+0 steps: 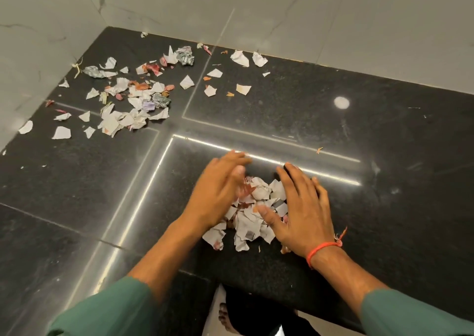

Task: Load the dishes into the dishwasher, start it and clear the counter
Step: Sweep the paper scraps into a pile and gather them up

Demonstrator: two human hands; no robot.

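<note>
A small pile of scraps is being gathered near the front edge of the dark counter. It is flanked by both hands: the left hand is set against its left side, and the right hand against its right side, with the thumb lying over the top pieces. The fingers of both hands are extended and spread, not curled round anything, so nothing is gripped; the palms are turned inward, apparently so that the torn paper can be swept together and hemmed in rather than picked up piece by piece. The left hand is slightly blurred, so its exact contact with the pile cannot be told.

A larger scatter of torn and crumpled paper lies well apart, toward the back left corner by the wall, and a few loose pieces are spread along the back edge. A red thread is worn at the right wrist, and green sleeves show at the bottom.

No dishes or dishwasher are in view. The step in hand is judged to be clearing the counter; with the far scatter untouched, that part is only partly done.
</note>
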